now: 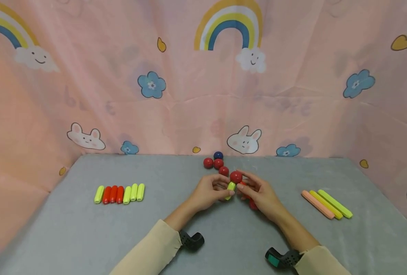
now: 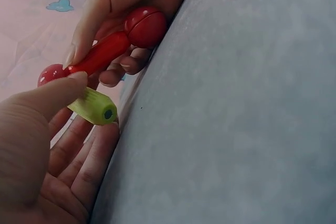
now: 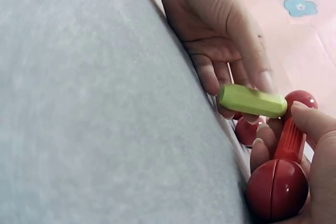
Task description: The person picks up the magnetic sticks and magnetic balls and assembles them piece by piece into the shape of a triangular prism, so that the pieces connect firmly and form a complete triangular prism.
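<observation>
My left hand (image 1: 206, 194) pinches a short yellow-green rod (image 3: 252, 101) between thumb and fingers. One end of this rod meets a red ball (image 1: 235, 177); whether it is joined there, I cannot tell. From the same ball a red rod (image 2: 105, 53) leads to a second red ball (image 2: 146, 27). My right hand (image 1: 264, 196) grips this red piece, thumb near the upper ball, with the second ball close to the palm. Both hands meet above the middle of the grey table (image 1: 148, 236). In the left wrist view, the yellow-green rod's free end shows a dark round centre.
Behind the hands lie several loose balls, among them a red one (image 1: 208, 163) and a dark blue one (image 1: 218, 155). A row of short yellow-green and red rods (image 1: 113, 194) lies at left. Three longer sticks (image 1: 326, 205) lie at right. A pink printed curtain (image 1: 189, 110) hangs behind.
</observation>
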### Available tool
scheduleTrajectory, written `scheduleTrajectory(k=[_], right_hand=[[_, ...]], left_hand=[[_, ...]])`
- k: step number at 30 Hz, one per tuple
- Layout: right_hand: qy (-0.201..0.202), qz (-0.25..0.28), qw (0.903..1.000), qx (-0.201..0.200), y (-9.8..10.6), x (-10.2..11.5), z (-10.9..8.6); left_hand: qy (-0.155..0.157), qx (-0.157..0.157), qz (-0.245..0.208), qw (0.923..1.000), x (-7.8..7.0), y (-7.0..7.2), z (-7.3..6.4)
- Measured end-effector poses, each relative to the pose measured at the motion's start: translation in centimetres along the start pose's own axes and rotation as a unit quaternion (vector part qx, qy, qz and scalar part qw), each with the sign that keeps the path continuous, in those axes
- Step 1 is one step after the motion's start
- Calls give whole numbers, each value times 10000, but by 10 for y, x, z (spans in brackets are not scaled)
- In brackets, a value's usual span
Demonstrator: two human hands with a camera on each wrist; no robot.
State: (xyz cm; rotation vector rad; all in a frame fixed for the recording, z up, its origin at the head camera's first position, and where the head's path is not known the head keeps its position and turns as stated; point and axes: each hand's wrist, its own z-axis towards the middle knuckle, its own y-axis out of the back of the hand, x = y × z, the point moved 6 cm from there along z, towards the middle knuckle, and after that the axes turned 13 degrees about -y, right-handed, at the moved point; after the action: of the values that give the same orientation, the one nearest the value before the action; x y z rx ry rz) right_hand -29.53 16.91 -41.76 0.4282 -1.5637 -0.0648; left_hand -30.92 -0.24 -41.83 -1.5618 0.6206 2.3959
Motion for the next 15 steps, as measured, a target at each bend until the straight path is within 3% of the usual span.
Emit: scheduleTrajectory(k=[6, 10, 13, 15], right_hand=[[-82, 562, 9982, -171, 7, -1, 4], [-245, 883, 9957, -160, 7, -1, 4], [-330, 1009, 9942, -158, 7, -2, 3], [-412, 1146, 9924, -171, 9, -2, 2]], left_hand=[[133, -171, -2, 9998, -2, 6, 3], [178, -583, 788, 9950, -9, 21, 7], [148, -680, 2062, 9760, -20, 29, 17], [96, -515, 3003, 9524, -28, 29, 26]])
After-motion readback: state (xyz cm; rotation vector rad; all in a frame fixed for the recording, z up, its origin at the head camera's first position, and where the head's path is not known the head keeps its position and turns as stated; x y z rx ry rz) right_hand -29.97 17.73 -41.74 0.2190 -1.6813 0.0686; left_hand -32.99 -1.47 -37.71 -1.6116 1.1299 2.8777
